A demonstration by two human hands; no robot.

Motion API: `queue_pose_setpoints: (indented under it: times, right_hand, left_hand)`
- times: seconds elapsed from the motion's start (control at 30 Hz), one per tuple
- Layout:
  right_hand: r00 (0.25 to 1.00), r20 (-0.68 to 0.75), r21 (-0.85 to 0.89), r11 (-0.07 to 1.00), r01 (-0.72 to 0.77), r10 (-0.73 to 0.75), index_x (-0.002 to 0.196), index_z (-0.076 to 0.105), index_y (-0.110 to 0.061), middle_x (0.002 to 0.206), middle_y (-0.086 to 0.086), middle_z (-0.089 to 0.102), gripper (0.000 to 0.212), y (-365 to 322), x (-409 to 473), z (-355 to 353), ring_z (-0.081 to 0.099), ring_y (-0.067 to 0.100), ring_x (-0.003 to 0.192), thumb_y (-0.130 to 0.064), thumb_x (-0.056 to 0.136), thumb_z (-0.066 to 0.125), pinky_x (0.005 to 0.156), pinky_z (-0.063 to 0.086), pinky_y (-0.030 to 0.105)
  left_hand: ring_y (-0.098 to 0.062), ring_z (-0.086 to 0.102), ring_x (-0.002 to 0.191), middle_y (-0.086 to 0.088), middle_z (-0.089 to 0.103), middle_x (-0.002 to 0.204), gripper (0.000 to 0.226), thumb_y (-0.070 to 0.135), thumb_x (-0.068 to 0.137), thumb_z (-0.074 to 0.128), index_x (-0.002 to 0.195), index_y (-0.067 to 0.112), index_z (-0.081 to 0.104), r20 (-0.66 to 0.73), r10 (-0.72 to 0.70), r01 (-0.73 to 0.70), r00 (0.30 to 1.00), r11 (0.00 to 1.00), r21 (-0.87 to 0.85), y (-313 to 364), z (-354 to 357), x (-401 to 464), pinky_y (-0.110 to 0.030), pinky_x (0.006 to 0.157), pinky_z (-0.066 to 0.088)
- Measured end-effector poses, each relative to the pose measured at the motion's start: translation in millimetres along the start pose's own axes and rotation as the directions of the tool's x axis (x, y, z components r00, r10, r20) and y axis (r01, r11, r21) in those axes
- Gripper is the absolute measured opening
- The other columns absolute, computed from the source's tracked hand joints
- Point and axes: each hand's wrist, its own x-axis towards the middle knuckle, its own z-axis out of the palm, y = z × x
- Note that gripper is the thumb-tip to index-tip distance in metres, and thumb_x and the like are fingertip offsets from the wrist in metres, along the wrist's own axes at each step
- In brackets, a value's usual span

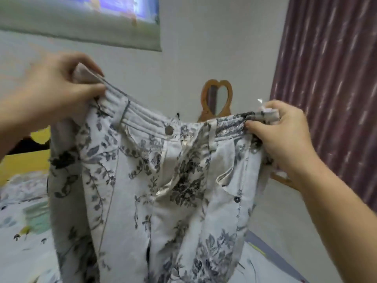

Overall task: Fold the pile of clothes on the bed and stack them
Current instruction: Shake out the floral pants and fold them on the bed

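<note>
A pale wall (183, 48) fills the background of the head view. Against it, a pair of white trousers with a grey-blue floral print (163, 190) hangs in mid-air in front of the person, taking up the centre of the frame from the waistband down past the bottom edge. The fly is open, so the front flaps fall apart below the waist, and the legs drop toward the bed (22, 231), whose light patterned sheet shows at the lower left and lower right.

A maroon curtain with pale streaks (330, 88) covers the right side of the room. A picture or poster with a grey-green border (81, 23), blurred, hangs on the wall at the upper left. A yellow board (22, 160) stands at the far left beyond the bed; what it belongs to cannot be told.

The left hand (59, 88) grips the left end of the waistband, fingers curled over the bunched cloth and thumb pressed beneath it. The right hand (281, 135) pinches the right end of the waistband, thumb in front and fingers wrapped behind. The left hand sits higher than the right, so the waistband slopes down toward the right.

A heart-shaped wooden frame (217, 99) stands against the wall behind the trousers, between the two hands. A metal button (169, 130) sits on the waistband near its middle, and a small dark rivet (236, 199) marks the right pocket corner.
</note>
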Motion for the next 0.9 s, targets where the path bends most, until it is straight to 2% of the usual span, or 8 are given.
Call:
queue_pose_setpoints:
  times: [0.07, 0.13, 0.23, 0.37, 0.53, 0.67, 0.77, 0.9]
  right_hand:
    - [0.996, 0.059, -0.049, 0.997, -0.058, 0.06, 0.071, 0.058, -0.019, 0.072, 0.002, 0.064, 0.019, 26, -21, 8, 0.062, 0.022, 0.071, -0.008, 0.076, 0.073, 0.067, 0.052, 0.036]
    - [0.988, 0.103, -0.102, 0.99, -0.102, 0.112, 0.07, 0.057, -0.021, 0.067, -0.005, 0.06, 0.023, 52, -42, 14, 0.055, 0.008, 0.062, -0.007, 0.076, 0.073, 0.057, 0.044, 0.022]
    - [0.954, 0.175, -0.147, 0.964, -0.22, 0.244, 0.069, 0.054, -0.022, 0.067, -0.002, 0.061, 0.025, 90, -68, 19, 0.056, 0.013, 0.063, -0.008, 0.076, 0.073, 0.057, 0.043, 0.027]
    - [0.887, 0.217, -0.197, 0.908, -0.369, 0.407, 0.071, 0.056, -0.019, 0.067, 0.0, 0.062, 0.021, 141, -91, 21, 0.058, 0.019, 0.066, -0.012, 0.076, 0.074, 0.062, 0.046, 0.033]
    - [0.854, 0.199, -0.271, 0.865, -0.423, 0.48, 0.071, 0.056, -0.013, 0.063, 0.0, 0.059, 0.018, 212, -104, 12, 0.054, 0.019, 0.063, -0.016, 0.078, 0.072, 0.058, 0.038, 0.032]
    - [0.807, 0.203, -0.298, 0.82, -0.489, 0.555, 0.071, 0.053, -0.008, 0.061, 0.002, 0.056, 0.02, 275, -105, 1, 0.047, 0.015, 0.056, -0.012, 0.078, 0.071, 0.051, 0.032, 0.026]
    - [0.781, 0.198, -0.317, 0.793, -0.521, 0.592, 0.071, 0.053, -0.007, 0.063, 0.006, 0.056, 0.02, 323, -100, -12, 0.046, 0.015, 0.056, -0.01, 0.078, 0.071, 0.05, 0.031, 0.024]
    - [0.798, 0.123, -0.329, 0.783, -0.528, 0.59, 0.063, 0.052, -0.015, 0.057, -0.003, 0.054, 0.025, 390, -80, -28, 0.045, 0.007, 0.052, -0.006, 0.076, 0.071, 0.048, 0.034, 0.012]
  left_hand:
    - [0.003, 0.059, 0.075, 0.012, 0.066, 0.077, 0.017, 0.042, 0.063, 0.066, 0.078, 0.049, 0.06, 0.084, -0.052, 0.056, 0.995, 0.998, -0.042, 9, 32, -20, -0.02, 0.075, 0.048]
    - [-0.016, 0.06, 0.087, 0.001, 0.065, 0.087, 0.018, 0.029, 0.068, 0.073, 0.076, 0.039, 0.06, 0.178, -0.107, 0.113, 0.978, 0.993, -0.019, -1, 70, -46, -0.035, 0.081, 0.047]
    - [-0.022, 0.055, 0.089, -0.006, 0.066, 0.094, 0.019, 0.007, 0.078, 0.071, 0.083, 0.022, 0.062, 0.282, -0.187, 0.196, 0.941, 0.981, -0.006, -16, 119, -72, -0.032, 0.074, 0.038]
    - [-0.021, 0.053, 0.087, -0.006, 0.065, 0.097, 0.012, 0.009, 0.082, 0.068, 0.088, 0.019, 0.063, 0.37, -0.261, 0.276, 0.892, 0.961, 0.014, -27, 184, -104, -0.032, 0.069, 0.036]
    - [-0.026, 0.058, 0.099, -0.008, 0.066, 0.109, 0.019, 0.018, 0.084, 0.068, 0.102, 0.02, 0.064, 0.43, -0.333, 0.332, 0.839, 0.94, 0.079, -33, 264, -122, -0.031, 0.072, 0.037]
    - [-0.022, 0.06, 0.082, -0.007, 0.07, 0.09, 0.011, 0.02, 0.083, 0.068, 0.092, 0.023, 0.063, 0.494, -0.394, 0.4, 0.775, 0.911, 0.099, -34, 334, -136, -0.033, 0.069, 0.043]
    - [-0.023, 0.062, 0.08, -0.001, 0.068, 0.081, 0.011, 0.018, 0.085, 0.066, 0.085, 0.027, 0.061, 0.457, -0.417, 0.434, 0.785, 0.898, 0.074, -27, 389, -141, -0.035, 0.071, 0.048]
    - [-0.014, 0.058, 0.084, 0.007, 0.064, 0.084, 0.013, 0.018, 0.085, 0.066, 0.085, 0.03, 0.062, 0.377, -0.423, 0.474, 0.824, 0.879, -0.05, -10, 468, -135, -0.029, 0.073, 0.043]
